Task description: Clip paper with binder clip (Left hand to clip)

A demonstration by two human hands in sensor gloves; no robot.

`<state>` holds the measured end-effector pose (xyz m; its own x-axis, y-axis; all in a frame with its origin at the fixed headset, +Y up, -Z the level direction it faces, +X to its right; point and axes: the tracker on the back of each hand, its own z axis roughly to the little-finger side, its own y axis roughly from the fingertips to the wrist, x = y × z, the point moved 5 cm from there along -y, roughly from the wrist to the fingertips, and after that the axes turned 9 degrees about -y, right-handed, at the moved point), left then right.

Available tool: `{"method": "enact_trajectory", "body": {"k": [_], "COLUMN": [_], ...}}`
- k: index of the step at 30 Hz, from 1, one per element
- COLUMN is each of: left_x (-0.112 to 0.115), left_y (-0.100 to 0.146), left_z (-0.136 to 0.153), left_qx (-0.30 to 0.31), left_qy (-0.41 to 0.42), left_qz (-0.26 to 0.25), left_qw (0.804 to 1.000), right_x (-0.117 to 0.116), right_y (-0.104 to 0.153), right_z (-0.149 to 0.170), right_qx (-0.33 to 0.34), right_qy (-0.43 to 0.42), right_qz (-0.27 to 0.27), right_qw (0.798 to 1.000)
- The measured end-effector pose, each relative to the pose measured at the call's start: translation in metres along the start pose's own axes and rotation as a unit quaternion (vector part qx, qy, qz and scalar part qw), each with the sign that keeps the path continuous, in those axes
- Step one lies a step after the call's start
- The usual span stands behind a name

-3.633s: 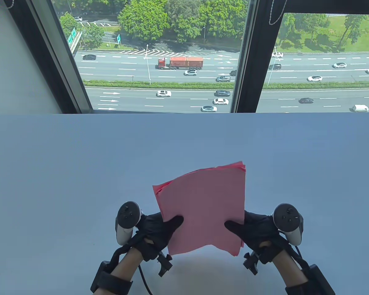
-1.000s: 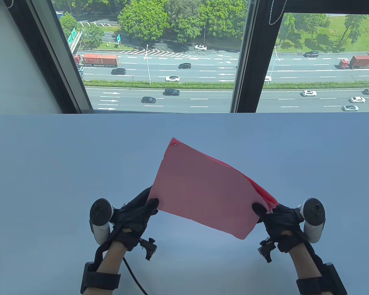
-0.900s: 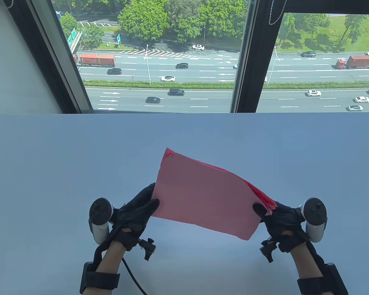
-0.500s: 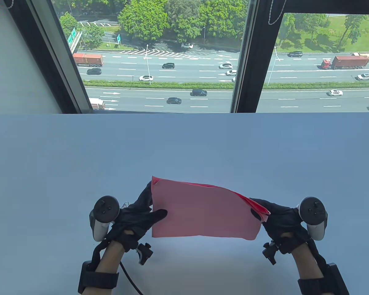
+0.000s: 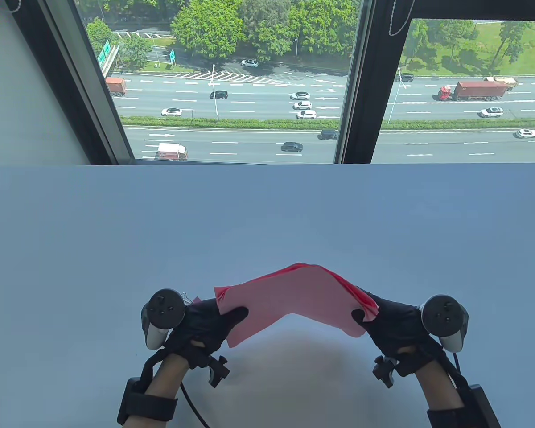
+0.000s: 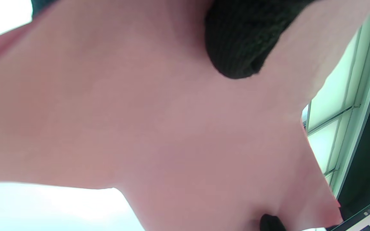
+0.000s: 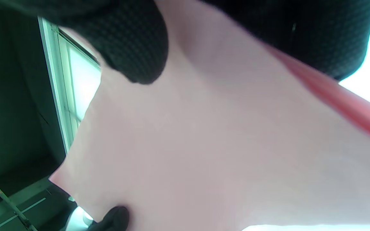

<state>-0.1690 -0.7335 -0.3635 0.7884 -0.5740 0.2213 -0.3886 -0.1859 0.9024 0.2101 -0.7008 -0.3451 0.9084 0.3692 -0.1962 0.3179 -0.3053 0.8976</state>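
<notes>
Table view: the left hand (image 5: 207,323) and right hand (image 5: 390,318) each pinch an end of the pink paper stack (image 5: 290,298), held above the table (image 5: 116,232) and arched upward between them; thin, limp and light, it is probably best gripped at its edges. Left wrist view: a thumb (image 6: 239,41) presses the sheets. Right wrist view: the same; no binder clip is discernible.
</notes>
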Motion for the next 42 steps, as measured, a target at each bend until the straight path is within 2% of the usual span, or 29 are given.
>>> {"method": "enact_trajectory", "body": {"k": [4, 6, 9, 10, 12, 13, 15, 17, 19, 20, 21, 22, 24, 26, 27, 29, 34, 38, 42], "left_x": [0.018, 0.021, 0.018, 0.019, 0.023, 0.022, 0.014, 0.011, 0.019, 0.024, 0.023, 0.019, 0.017, 0.02, 0.024, 0.024, 0.015, 0.017, 0.018], "left_y": [-0.002, -0.002, -0.002, -0.002, -0.002, -0.002, -0.001, -0.001, -0.002, -0.001, -0.001, 0.0, -0.001, -0.002, -0.002, -0.002, -0.002, 0.0, 0.0], "left_z": [0.01, 0.006, -0.006, -0.006, 0.001, 0.001, -0.003, -0.008, 0.0, 0.001, -0.001, -0.004, -0.01, -0.008, -0.005, -0.003, -0.001, 0.005, 0.007], "left_qx": [-0.023, -0.018, 0.013, 0.01, -0.016, -0.005, 0.009, 0.015, -0.022, -0.021, -0.002, 0.002, 0.01, -0.012, -0.028, -0.019, -0.028, -0.048, -0.051], "left_qy": [-0.019, -0.023, -0.05, -0.057, -0.073, -0.067, -0.059, -0.051, -0.055, -0.066, -0.073, -0.076, -0.066, -0.051, -0.059, -0.075, -0.027, 0.039, 0.073], "left_qz": [0.039, 0.043, 0.015, 0.017, 0.04, 0.032, -0.02, -0.028, 0.012, 0.036, 0.026, -0.01, -0.009, 0.011, 0.033, 0.028, 0.038, 0.121, 0.16], "left_qw": [0.999, 0.999, 0.999, 0.998, 0.996, 0.997, 0.998, 0.998, 0.998, 0.997, 0.997, 0.997, 0.998, 0.999, 0.997, 0.997, 0.999, 0.991, 0.983], "right_x": [-0.023, -0.026, -0.022, -0.023, -0.029, -0.028, -0.02, -0.015, -0.022, -0.029, -0.029, -0.025, -0.02, -0.023, -0.029, -0.035, -0.018, -0.007, -0.006], "right_y": [-0.001, -0.001, -0.001, -0.002, -0.002, -0.001, -0.002, -0.001, -0.003, -0.002, -0.001, -0.002, -0.002, -0.002, -0.003, -0.002, -0.005, -0.006, -0.006], "right_z": [0.01, 0.008, 0.001, 0.003, 0.013, 0.014, 0.007, 0.0, 0.008, 0.017, 0.017, 0.014, 0.007, 0.006, 0.012, 0.02, 0.019, 0.027, 0.032], "right_qx": [-0.03, -0.022, 0.006, 0.003, -0.032, -0.031, -0.001, 0.015, -0.011, -0.046, -0.042, -0.02, -0.008, -0.009, -0.032, -0.05, -0.045, -0.073, -0.085], "right_qy": [0.065, 0.043, 0.04, 0.049, 0.058, 0.05, 0.041, 0.04, 0.059, 0.072, 0.067, 0.047, 0.038, 0.052, 0.067, 0.065, 0.015, -0.075, -0.135], "right_qz": [-0.05, -0.044, -0.007, -0.008, -0.045, -0.045, -0.005, 0.016, -0.013, -0.053, -0.056, -0.022, -0.002, -0.004, -0.032, -0.062, -0.024, -0.042, -0.073], "right_qw": [0.996, 0.998, 0.999, 0.999, 0.997, 0.997, 0.999, 0.999, 0.998, 0.995, 0.995, 0.998, 0.999, 0.999, 0.997, 0.995, 0.999, 0.994, 0.985]}}
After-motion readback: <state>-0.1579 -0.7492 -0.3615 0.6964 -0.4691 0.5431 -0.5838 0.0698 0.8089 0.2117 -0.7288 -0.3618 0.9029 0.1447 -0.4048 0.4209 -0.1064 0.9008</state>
